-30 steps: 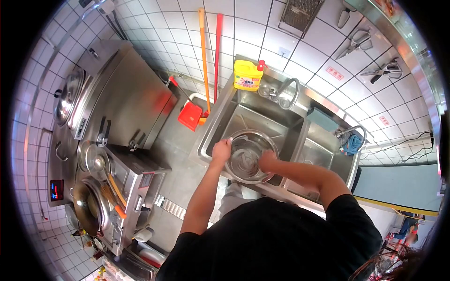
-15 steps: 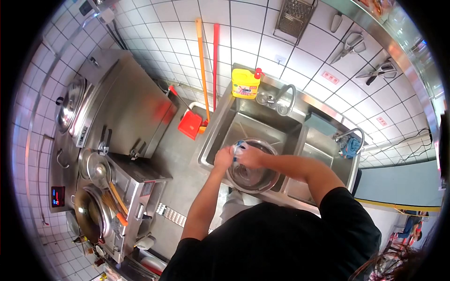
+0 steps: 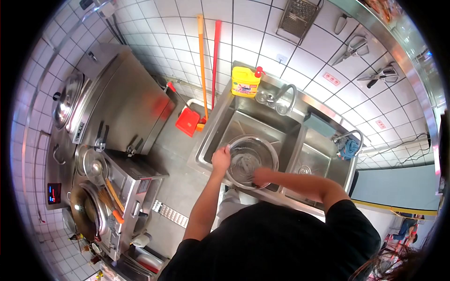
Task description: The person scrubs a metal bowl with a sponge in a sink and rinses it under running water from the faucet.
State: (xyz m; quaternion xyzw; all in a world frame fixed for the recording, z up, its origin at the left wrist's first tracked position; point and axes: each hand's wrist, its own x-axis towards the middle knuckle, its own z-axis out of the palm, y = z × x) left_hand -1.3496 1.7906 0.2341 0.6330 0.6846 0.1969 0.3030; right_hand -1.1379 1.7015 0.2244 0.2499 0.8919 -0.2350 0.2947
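A round metal bowl (image 3: 275, 159) is at the front of the left sink basin (image 3: 262, 119), with something pale and blurred inside it. My left hand (image 3: 221, 159) is closed on the bowl's left rim, its thumb over the edge. My right hand (image 3: 264, 177) is closed inside the bowl at the lower right; what it holds is too small and blurred to make out. A yellow detergent jug (image 3: 245, 82) with a red cap stands at the sink's back left corner, beside the curved faucet (image 3: 293, 99).
The right basin (image 3: 315, 157) has a blue cloth (image 3: 349, 149) at its back corner. A red dustpan (image 3: 188, 122) and two long handles lean left of the sink. Further left is a wok (image 3: 84, 210). Scissors (image 3: 354, 49) and a grater (image 3: 298, 21) hang on the wall. A person (image 3: 407, 228) is at far right.
Half a second ago both hands were together at the bowl's left rim with a white and blue item. Now my right hand has moved down and right into the bowl.
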